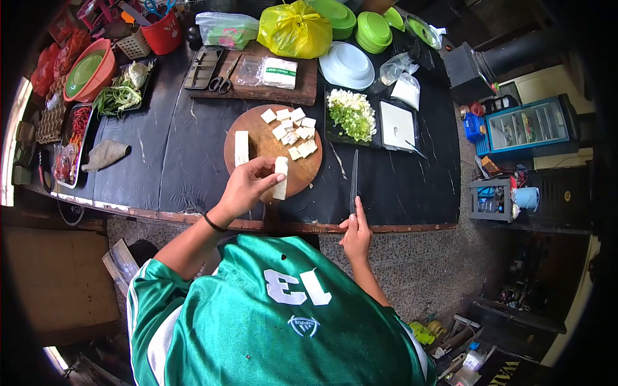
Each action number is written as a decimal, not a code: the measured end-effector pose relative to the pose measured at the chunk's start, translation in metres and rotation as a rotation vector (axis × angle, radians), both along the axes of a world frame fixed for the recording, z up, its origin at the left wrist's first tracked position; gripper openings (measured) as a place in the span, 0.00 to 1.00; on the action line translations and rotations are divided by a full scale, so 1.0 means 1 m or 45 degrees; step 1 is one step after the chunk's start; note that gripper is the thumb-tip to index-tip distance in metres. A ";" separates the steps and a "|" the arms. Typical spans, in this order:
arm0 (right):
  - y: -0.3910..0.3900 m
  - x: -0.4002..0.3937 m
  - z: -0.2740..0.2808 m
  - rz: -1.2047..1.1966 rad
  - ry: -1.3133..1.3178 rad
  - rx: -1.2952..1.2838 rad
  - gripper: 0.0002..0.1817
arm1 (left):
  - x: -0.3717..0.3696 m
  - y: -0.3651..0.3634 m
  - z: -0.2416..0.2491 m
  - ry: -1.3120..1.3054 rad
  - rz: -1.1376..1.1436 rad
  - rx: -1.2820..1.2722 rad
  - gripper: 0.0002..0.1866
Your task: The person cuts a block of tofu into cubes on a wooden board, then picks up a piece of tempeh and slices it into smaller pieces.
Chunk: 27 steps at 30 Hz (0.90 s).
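My left hand (250,183) pinches a white tofu strip (280,178) between thumb and fingers, over the near part of a round wooden cutting board (259,134). A second tofu strip (241,148) lies at the board's left side. Several tofu cubes (290,133) with some browned faces are grouped at the upper right of the board. Off to the right, my right hand (356,233) is closed around a knife (354,183), its blade pointing away from me over the black table. The knife is apart from the tofu.
Behind the board, a thick wooden block (277,96) carries scissors (224,78) and a packet with a green label (279,72). A tray of chopped greens (351,116) sits right of the board, beside a white rectangular container (398,125). A cloth (107,155) lies at left.
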State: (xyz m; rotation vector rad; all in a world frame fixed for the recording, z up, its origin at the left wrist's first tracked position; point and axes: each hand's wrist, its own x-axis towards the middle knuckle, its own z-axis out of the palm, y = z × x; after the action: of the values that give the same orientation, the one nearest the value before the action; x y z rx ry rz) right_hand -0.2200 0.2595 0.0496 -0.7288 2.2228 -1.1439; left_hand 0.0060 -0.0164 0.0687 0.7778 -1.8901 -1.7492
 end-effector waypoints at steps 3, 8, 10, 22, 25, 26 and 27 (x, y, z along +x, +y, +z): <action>-0.001 0.000 -0.002 0.020 -0.009 -0.026 0.30 | 0.002 0.006 -0.010 0.247 0.111 0.570 0.18; -0.005 -0.003 -0.005 0.064 -0.014 -0.041 0.30 | 0.005 0.011 -0.040 0.381 0.226 0.570 0.15; -0.008 -0.003 -0.003 0.058 -0.023 -0.041 0.30 | 0.003 0.016 -0.040 0.439 0.236 0.567 0.16; -0.022 -0.001 -0.005 0.155 -0.029 -0.085 0.30 | 0.000 0.031 -0.057 0.173 0.389 -0.231 0.23; -0.021 0.000 -0.007 0.164 -0.036 -0.108 0.30 | -0.001 0.030 -0.047 0.015 0.442 -0.608 0.24; -0.021 0.001 -0.007 0.163 -0.052 -0.116 0.30 | -0.001 0.030 -0.043 0.021 0.511 -0.675 0.24; -0.020 0.002 -0.008 0.165 -0.054 -0.117 0.30 | -0.002 0.030 -0.037 0.018 0.513 -0.675 0.24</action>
State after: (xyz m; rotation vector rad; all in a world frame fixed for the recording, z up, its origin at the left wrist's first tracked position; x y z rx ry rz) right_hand -0.2184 0.2395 0.0421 -0.8648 2.0669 -1.1916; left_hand 0.0041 0.0137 0.0322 0.8518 -1.8960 -0.9503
